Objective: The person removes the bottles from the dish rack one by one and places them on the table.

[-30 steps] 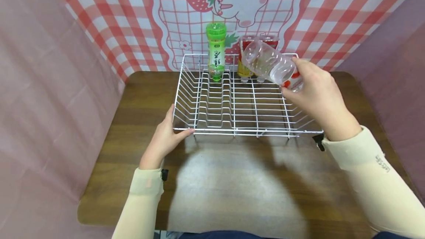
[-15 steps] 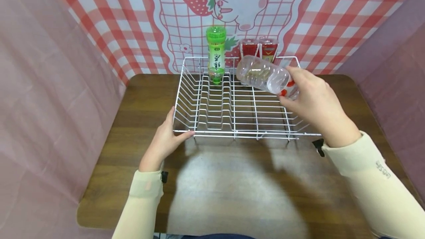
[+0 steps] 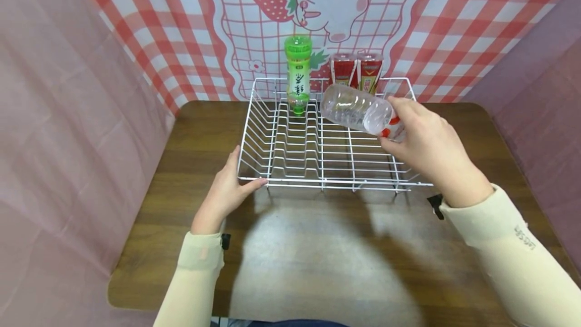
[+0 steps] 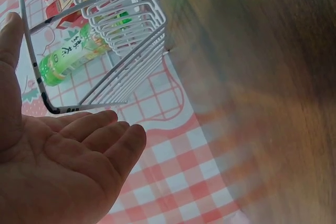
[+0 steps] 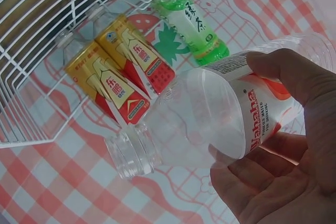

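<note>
My right hand holds a clear, capless plastic water bottle around its red-and-white label, above the right part of a white wire dish rack. The bottle is tilted, its bare neck showing in the right wrist view but hidden in the head view. At the rack's front left corner, my left hand touches the wires, thumb on the front rim and fingers straight along the outer side. A green tea bottle stands upside down at the back of the rack. Right of it are two red-and-yellow bottles, neck down.
The rack stands on a brown wooden table. Behind it hangs a red-and-white checked cloth with a strawberry and rabbit print. Pink curtains hang on both sides.
My right hand has lowered the water bottle a little toward the rack and turned it flatter, so more of the red-and-yellow bottles shows behind. The left hand stays at the corner.
</note>
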Demonstrator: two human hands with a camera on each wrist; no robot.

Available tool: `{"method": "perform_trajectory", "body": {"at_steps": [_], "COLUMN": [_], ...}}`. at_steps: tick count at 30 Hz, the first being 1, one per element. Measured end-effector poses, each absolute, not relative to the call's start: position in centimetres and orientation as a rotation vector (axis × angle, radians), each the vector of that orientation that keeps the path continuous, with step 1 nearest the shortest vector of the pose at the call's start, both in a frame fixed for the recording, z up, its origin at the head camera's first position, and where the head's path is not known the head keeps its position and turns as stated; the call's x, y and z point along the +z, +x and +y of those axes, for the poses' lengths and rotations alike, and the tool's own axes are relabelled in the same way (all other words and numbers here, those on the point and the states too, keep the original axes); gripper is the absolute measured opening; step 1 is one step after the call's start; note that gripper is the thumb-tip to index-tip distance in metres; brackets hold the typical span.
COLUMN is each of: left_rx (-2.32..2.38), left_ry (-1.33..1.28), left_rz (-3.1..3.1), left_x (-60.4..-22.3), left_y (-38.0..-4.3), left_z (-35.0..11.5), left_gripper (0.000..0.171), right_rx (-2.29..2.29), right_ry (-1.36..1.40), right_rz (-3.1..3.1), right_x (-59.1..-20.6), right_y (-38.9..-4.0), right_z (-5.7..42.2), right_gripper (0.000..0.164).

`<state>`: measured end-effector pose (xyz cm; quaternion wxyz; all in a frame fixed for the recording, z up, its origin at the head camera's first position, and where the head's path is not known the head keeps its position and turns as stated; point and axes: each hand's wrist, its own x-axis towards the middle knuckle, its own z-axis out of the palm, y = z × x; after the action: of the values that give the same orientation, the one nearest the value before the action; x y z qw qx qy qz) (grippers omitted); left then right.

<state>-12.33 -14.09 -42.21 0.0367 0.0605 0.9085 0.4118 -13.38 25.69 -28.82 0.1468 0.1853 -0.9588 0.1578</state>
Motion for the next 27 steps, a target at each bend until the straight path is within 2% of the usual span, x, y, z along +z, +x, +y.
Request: {"method": "perform_trajectory", "body": {"at_steps": [27], "left_rx": [1.183], "left_ry": [0.195], "left_rz": [2.829], "left_x": [-40.1], "left_y": [-11.8], "left_z": [-14.5], "left_gripper": [0.115], "right_rx": [0.446], "right_ry": [0.611], "right_rz": [-2.747], "right_x": [-29.4], "right_y": [-12.8], "right_z": [25.0], "right_gripper": [0.068]}}
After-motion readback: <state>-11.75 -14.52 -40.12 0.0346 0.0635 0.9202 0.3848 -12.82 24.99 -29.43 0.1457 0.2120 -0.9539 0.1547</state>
